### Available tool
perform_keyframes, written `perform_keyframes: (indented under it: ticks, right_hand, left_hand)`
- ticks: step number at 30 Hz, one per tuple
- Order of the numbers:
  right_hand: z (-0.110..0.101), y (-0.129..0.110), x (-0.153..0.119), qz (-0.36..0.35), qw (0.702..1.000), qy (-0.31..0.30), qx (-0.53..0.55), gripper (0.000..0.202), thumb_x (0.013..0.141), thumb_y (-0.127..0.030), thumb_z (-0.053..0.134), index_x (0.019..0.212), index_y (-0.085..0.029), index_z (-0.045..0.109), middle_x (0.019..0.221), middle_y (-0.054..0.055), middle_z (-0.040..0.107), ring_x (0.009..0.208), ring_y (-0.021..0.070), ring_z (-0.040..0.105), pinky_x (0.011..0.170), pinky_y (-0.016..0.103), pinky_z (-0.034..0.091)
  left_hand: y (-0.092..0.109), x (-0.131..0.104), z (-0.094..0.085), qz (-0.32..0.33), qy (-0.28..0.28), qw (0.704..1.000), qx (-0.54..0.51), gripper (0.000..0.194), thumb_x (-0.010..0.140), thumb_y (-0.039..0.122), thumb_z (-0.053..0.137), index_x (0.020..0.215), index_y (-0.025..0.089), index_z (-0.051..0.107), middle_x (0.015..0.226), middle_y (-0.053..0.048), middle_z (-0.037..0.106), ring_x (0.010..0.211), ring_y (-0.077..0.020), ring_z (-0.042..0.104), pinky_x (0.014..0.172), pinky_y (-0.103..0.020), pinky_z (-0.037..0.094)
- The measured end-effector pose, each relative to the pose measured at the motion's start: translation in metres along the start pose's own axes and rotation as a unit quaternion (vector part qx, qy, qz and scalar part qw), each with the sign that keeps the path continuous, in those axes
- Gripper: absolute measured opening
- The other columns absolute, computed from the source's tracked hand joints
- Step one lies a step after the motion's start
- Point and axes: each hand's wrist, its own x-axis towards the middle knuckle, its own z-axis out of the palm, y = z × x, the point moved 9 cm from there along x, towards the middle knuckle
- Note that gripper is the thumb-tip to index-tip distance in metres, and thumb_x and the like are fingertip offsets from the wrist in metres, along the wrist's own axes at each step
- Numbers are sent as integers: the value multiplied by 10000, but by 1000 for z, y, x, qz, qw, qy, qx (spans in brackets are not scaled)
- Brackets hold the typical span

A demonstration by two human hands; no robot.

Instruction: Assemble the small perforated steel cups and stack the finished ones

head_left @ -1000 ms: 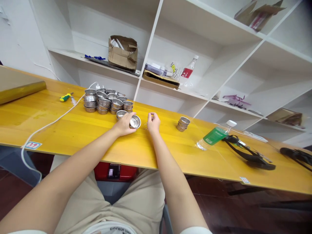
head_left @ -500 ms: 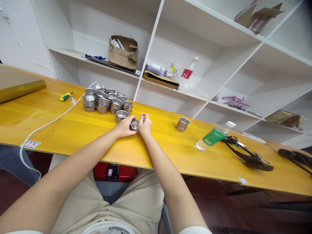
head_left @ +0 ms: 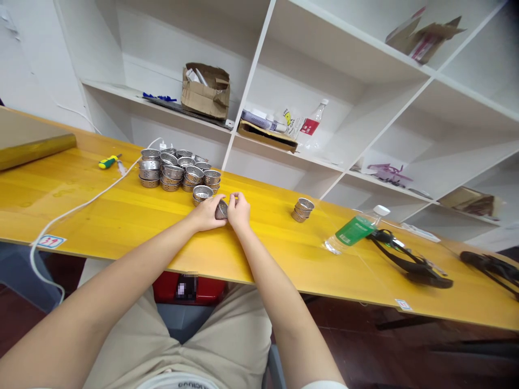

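Observation:
My left hand (head_left: 206, 214) is closed round the side of a small perforated metal cup (head_left: 221, 210), which is tilted above the yellow table (head_left: 275, 232). Against the cup's right side is my right hand (head_left: 239, 210), its fingers curled together; what they pinch, if anything, is hidden. Just behind my left hand stands a short stack of like cups (head_left: 203, 193). Farther back and left, several stacks of metal cups (head_left: 172, 172) are packed close together. A separate small stack (head_left: 303, 209) stands to the right.
A bottle with a green label (head_left: 357, 229) leans at the right, beside black straps (head_left: 409, 262). On the left lie a green-yellow screwdriver (head_left: 108, 161), a white cable (head_left: 87, 203) and a brown roll (head_left: 40, 149). White shelves (head_left: 253, 67) with a cardboard box (head_left: 206, 94) rise behind.
The cup between my hands has tilted, showing less of its inside. My right hand has shifted slightly left, closer to the cup.

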Motion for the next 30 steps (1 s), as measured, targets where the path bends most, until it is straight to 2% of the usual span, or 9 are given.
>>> perform_keyframes:
  ticks: [7,23,30]
  right_hand:
    - [8,3,0,21,999,-26,9,193,966,-352,467,968,-234,620,749,27,677,701,226,617,717,319,441]
    - [11,7,2,24,999,-30,25,162,931,-339,493,905,-236,615,741,28,687,726,224,627,713,313,448]
    - [17,0,0,-2,995,-88,54,157,901,-316,501,890,-225,629,798,29,719,735,197,649,727,299,463]
  left_hand:
    - [-5,2,2,1,9,1000,8,771,702,342,768,1394,167,476,1329,-164,639,1219,-358,628,1081,-486,491]
    - [-7,2,1,5,21,1000,5,753,702,327,783,1378,170,492,1303,-155,646,1195,-356,627,1075,-490,483]
    - [-12,2,2,0,28,1000,1,787,715,316,789,1414,161,463,1356,-172,621,1219,-350,619,1085,-490,477]
